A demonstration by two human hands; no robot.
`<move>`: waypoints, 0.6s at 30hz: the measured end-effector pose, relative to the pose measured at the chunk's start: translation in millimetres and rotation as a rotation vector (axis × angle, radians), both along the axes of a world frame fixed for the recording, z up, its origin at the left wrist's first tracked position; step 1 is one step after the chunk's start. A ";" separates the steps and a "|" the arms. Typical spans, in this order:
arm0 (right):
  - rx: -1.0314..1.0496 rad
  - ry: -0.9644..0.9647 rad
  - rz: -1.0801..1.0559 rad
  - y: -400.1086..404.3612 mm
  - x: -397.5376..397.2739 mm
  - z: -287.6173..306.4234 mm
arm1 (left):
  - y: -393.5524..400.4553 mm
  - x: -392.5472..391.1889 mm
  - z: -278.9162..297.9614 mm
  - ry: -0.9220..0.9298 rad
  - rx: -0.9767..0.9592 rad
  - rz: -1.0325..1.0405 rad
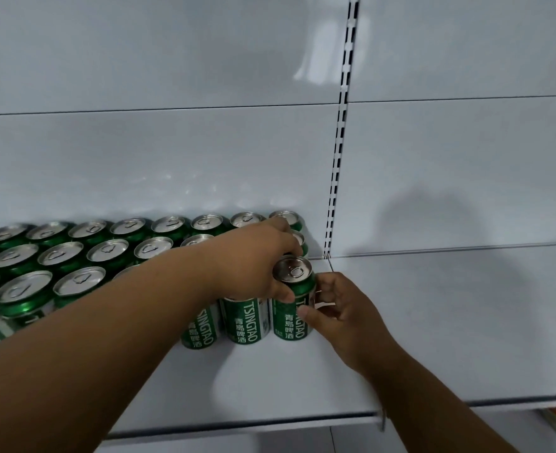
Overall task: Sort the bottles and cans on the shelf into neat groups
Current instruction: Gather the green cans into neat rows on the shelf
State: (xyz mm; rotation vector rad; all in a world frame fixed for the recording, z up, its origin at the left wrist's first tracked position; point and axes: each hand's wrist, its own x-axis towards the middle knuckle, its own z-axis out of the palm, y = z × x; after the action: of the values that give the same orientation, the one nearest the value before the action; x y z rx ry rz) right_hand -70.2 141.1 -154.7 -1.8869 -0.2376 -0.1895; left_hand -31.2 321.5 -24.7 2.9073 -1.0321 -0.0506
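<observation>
Nearest the camera, two bare forearms reach in from the bottom edge toward a white shelf (270,380). The right hand (339,308) comes up from the lower right and grasps a green can (291,308) at the right end of the front row: its thumb lies across the printed front of the can and its fingers curl round the right side. The left hand (253,266) crosses over from the lower left and holds the same can higher up, thumb on the front just under the rim, fingers curved over the far side of the top. The can stands upright on the shelf, silver lid and pull ring facing up, close to the seam where this shelf meets the next shelf (450,322) to the right.

Just left of the held can stand two more front-row cans (242,318), upright and nearly touching one another, their white lettering running down the sides. Beyond and to the left, the rest of the cans (74,256) stand in close rows running back to the rear panel, lids up, the left forearm hiding part of the block.

Behind everything rises the white back panel (172,158), with a slotted upright strip (340,152) dividing the two bays.
</observation>
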 end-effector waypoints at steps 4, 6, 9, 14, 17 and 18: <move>-0.020 -0.004 -0.032 1.0 -2.4 3.4 | 2.9 -2.3 -3.2 0.007 -0.051 0.006; -0.031 0.001 -0.023 0.9 -3.6 5.9 | 6.2 -5.8 -5.7 -0.005 -0.092 0.015; -0.067 0.002 0.005 -1.6 -4.9 9.0 | 15.5 -14.3 -9.8 -0.083 -0.097 0.085; -0.185 -0.148 -0.041 -2.7 -3.9 17.4 | 37.3 -29.7 -20.3 -0.223 -0.027 0.206; -0.310 -0.341 -0.038 -0.1 0.1 30.2 | 41.2 -35.6 -25.5 -0.204 -0.065 0.240; -0.344 -0.385 -0.037 1.2 1.6 33.1 | 41.2 -36.3 -26.2 -0.200 -0.086 0.240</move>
State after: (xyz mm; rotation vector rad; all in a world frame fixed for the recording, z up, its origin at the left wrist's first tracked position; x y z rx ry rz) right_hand -68.6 142.4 -121.6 -2.1856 -0.5240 -0.5691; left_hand -67.4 362.7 -50.9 2.9779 -0.6781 0.2923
